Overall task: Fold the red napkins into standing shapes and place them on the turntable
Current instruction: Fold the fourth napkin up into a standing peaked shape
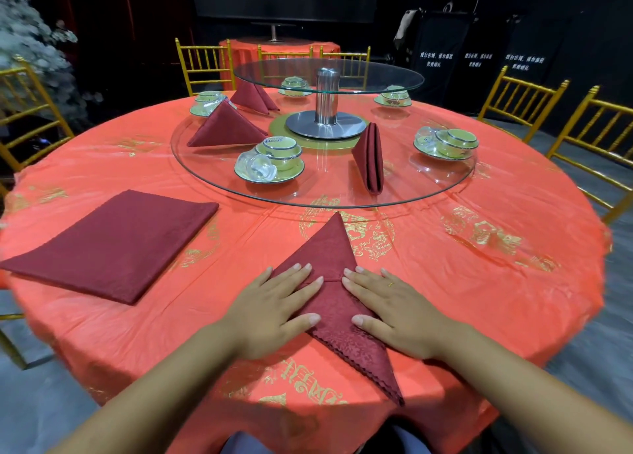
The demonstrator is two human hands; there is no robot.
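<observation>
- At the near edge of the table (pixel 496 299), a little right of its middle: a dark red napkin (pixel 334 244), folded into a long kite shape. Upper tip toward the turntable, scalloped lower tip toward the person.
- Laid flat on the napkin's left flap: the left hand (pixel 274 308), fingers straight and slightly spread, thumb down on the cloth.
- Mirrored on the right flap: the right hand (pixel 394 311), fingers also straight and pressing, a ring on one finger.
- Fingertips of both hands close together over the centre seam; nothing pinched.
- Toward the table's left edge: a flat red square of folded cloth (pixel 113 244); one napkin or several, cannot tell.
- At the table's centre: the glass turntable (pixel 445 189), carrying three standing napkins. Two tent shapes (pixel 227 126) (pixel 251 97) on its far-left part, one narrow upright fold (pixel 370 159) near its front edge, right of the steel post (pixel 327 97).
- Also on the turntable: green cup-and-saucer sets (pixel 270 162).
- Higher on the post: a smaller glass tier (pixel 394 76).
- Round the table: gold chairs (pixel 520 97).
</observation>
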